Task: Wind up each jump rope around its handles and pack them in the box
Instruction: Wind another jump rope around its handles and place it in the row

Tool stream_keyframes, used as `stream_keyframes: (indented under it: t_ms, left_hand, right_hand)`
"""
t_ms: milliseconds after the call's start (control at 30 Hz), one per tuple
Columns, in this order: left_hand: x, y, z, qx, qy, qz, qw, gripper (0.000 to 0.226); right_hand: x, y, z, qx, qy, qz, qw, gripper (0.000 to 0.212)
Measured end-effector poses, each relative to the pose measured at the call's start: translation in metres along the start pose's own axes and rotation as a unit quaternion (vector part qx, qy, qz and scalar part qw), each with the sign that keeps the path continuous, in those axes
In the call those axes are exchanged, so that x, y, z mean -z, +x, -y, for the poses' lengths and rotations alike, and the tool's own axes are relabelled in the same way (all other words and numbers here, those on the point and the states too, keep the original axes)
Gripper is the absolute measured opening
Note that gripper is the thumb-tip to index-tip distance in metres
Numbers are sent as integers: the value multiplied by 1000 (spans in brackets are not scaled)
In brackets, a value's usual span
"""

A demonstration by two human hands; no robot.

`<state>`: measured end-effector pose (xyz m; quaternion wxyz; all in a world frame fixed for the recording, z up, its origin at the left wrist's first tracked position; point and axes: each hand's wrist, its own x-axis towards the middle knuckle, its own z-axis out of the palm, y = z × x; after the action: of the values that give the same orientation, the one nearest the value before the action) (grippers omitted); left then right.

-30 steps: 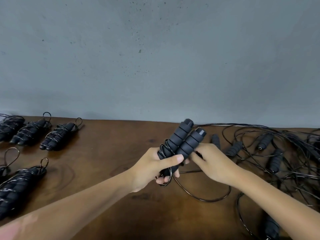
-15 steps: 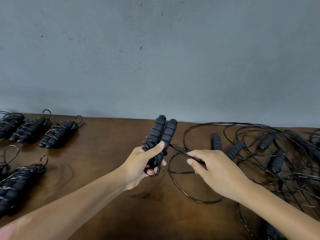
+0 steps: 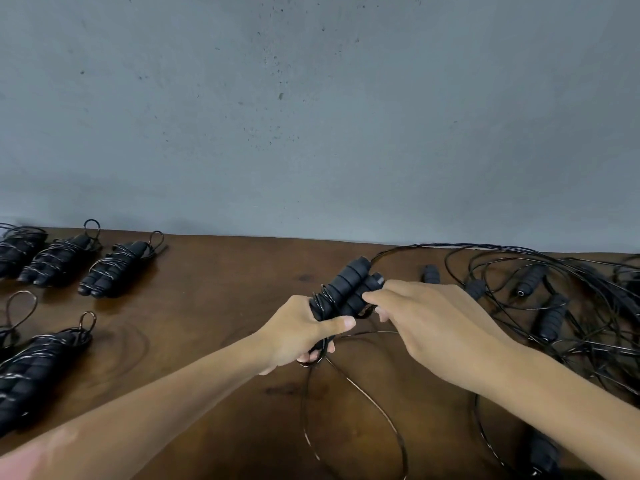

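Gripping paired handles (image 3: 349, 289) in my left hand (image 3: 298, 336), long axis pointing up-right, away from me. Right hand (image 3: 426, 320) pinches cord at their right side; slack cord (image 3: 367, 403) trails below toward me.

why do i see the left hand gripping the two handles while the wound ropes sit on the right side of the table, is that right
Not quite. The left hand does grip the two handles, but the wound ropes sit on the left side of the table. The right side holds the loose tangle. The head view shows it.
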<state>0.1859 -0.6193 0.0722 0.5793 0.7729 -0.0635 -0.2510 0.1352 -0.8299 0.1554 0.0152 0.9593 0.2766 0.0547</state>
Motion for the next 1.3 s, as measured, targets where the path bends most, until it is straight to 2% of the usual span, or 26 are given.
stream_keyframes:
  t_ms: [67,133,267,467,567,600,733,833,867,933,967,1033,1067,1167,1300]
  left_hand:
    - [-1,-1,-4,2,49,24,998,23]
    - [-2,-2,-7,1,111,42,993,20]
    - [-4,-7,-16,-12,279,58,958,36]
    - [-1,-17,-26,-49,411,53,909,43]
    - [7,-19,-29,-77,381,69,919,40]
    - [10,-20,-30,-90,368,73,923,38]
    - [19,-24,-31,-133,331,79,931,35]
    - [22,-28,-28,-155,265,95,947,33]
    - [22,-29,-28,-159,228,102,955,31]
    - [22,-30,-26,-163,161,114,967,26]
    - [22,-29,-25,-168,138,117,969,24]
    - [19,-29,-21,-167,93,120,974,21]
    - [18,-29,-19,-157,69,118,978,19]
    - [21,-30,-14,-146,17,102,984,13]
    - [30,-27,-3,-149,-62,73,984,36]
  right_hand:
    - [-2,3,-2,25,-56,-27,998,28]
    - [2,7,-7,53,-92,-58,993,41]
    - [12,15,-9,129,-97,-95,982,51]
    - [13,25,-26,144,-100,-103,979,35]
    - [8,28,-38,139,-42,-115,983,10]
    - [7,28,-43,129,-6,-111,985,12]
    - [2,30,-55,83,136,-82,984,45]
    - [-2,30,-60,41,144,-56,987,57]
    - [-6,30,-62,31,139,-55,988,52]
    - [-14,29,-62,20,153,-48,987,19]
    - [-18,28,-61,16,163,-40,986,13]
    - [-26,24,-57,-5,188,-50,981,40]
    - [-30,21,-55,-20,199,-50,979,45]
    - [-42,15,-48,-23,214,-64,974,25]
    - [-51,8,-43,-27,244,-41,968,27]
